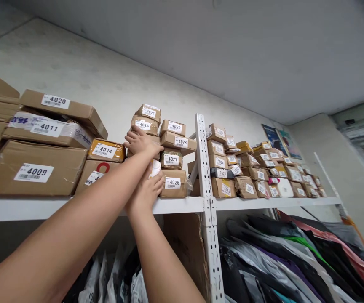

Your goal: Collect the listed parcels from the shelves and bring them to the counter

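Observation:
My left hand [142,143] is raised with its fingers apart, pressed against the front of a stack of cardboard parcels, just below the box labelled 4024 [144,124]. Box 4025 [150,112] rests on top of that one. Lower down, my right hand [147,187] lies against the same stack, fingers stretched toward box 4026 [172,183]; its palm side is hidden. A white patch [155,167] shows between the two hands. Both hands cover most of the stack's lower boxes. Right beside them stand boxes 4027 [171,159], 4028 [182,142] and 4029 [175,127].
The white metal shelf [182,205] has a perforated upright [204,168] right of my hands. Larger boxes, such as 4009 [34,173], and an orange parcel 4014 [106,150] sit left. More parcels line the right shelf. Bagged clothing [273,256] fills the space below.

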Available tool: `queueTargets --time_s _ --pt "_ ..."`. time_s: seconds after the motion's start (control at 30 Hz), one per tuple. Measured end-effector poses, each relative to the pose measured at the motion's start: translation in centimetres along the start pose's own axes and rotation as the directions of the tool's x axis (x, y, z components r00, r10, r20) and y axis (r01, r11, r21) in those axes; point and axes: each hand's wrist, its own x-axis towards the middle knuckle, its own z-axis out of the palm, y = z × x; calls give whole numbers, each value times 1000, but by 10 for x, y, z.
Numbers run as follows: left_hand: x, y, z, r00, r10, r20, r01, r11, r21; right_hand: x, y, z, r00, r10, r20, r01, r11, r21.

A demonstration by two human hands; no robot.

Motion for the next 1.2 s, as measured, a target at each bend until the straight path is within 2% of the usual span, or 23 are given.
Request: queueTargets --time_s 0.1,0.23,0.33,0.73,1.03,1.2 --pt "0 -4 0 999 -2 -35 1 999 -44 1 -1 1 999 -8 -31 7 1000 -11" --pt "1 -6 -1 1000 -14 -24 13 998 -63 0 -4 -2 996 -8 -87 2 997 -74" --pt "1 -6 -1 999 -16 -35 13 997 -74 -1 -4 -5 996 -24 -83 15 995 -102" --pt "4 -6 -1 999 9 -40 -14 993 -113 2 19 -21 994 -67 -87 64 997 -38" --pt "7 -1 -9 1000 -9 2 9 985 -171 9 0 -7 992 54 -111 -76 976 -202" --pt "13 -1 -13 1000 -15 10 16 984 -179 4 -6 -19 992 57 -115 -77 981 -175"
